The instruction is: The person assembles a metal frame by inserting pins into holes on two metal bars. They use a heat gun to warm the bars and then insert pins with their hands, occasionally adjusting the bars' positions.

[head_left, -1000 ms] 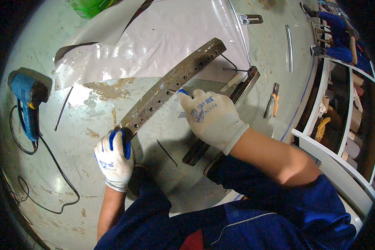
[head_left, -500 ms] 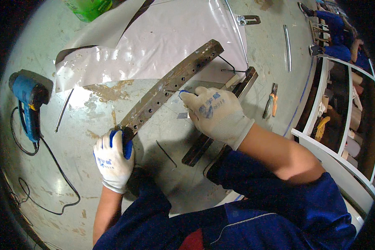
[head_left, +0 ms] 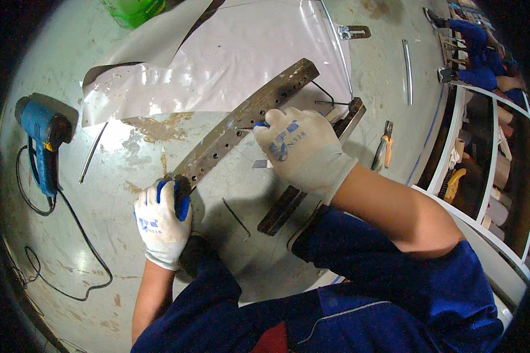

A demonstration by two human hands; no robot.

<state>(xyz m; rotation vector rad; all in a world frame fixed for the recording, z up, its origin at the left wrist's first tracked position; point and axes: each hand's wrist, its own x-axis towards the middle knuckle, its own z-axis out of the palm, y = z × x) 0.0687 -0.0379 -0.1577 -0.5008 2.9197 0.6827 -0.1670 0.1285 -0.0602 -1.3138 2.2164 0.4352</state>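
A long brown metal bar with a row of holes slants over the floor. My left hand, in a white and blue work glove, is closed around the bar's near end. My gloved right hand pinches a thin metal rod that meets the bar's side at the row of holes. Fingers hide most of this rod. A black L-shaped hex key sticks out near the far end. Under my right hand lies a second dark bar, partly covered by the hand.
Left stands a blue heat gun with a black cord. A pale sheet lies beyond the bars. Pliers, a silver rod and a thin bent rod lie on the floor. Right is a white-framed rack; another person is behind.
My right hand has turned slightly and its fingers have moved up a little, still pinching the thin rod. My left hand stays on the bar's near end.
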